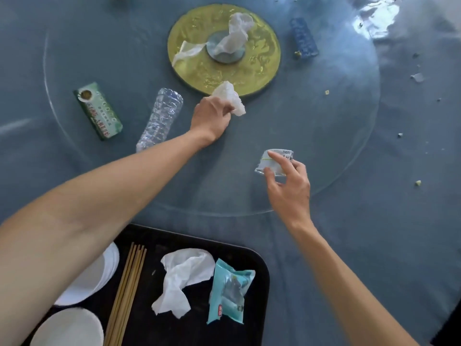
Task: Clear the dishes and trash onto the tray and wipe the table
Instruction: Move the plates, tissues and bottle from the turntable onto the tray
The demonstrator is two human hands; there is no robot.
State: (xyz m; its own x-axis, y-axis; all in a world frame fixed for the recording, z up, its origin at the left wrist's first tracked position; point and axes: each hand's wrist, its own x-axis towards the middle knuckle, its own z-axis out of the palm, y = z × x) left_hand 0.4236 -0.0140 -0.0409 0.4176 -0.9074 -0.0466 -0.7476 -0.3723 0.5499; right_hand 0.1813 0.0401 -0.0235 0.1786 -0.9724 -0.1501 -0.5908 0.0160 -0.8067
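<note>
Trash is what both hands are collecting at once, which looks like a way to save trips to the tray at the near edge of the table. The left hand curls round a crumpled white tissue just off the rim of the gold disc, lifted enough to carry. The right hand pinches a clear plastic wrapper between thumb and fingertips over the glass turntable, a light hold suited to something so flimsy. The tray already holds white plates, chopsticks, a used napkin and a teal packet, grouped so space remains along its right side. Still on the turntable lie an empty bottle, a green box, a blue packet and more tissue on the disc; crumbs dot the table, so wiping probably waits until the bigger pieces are off.
</note>
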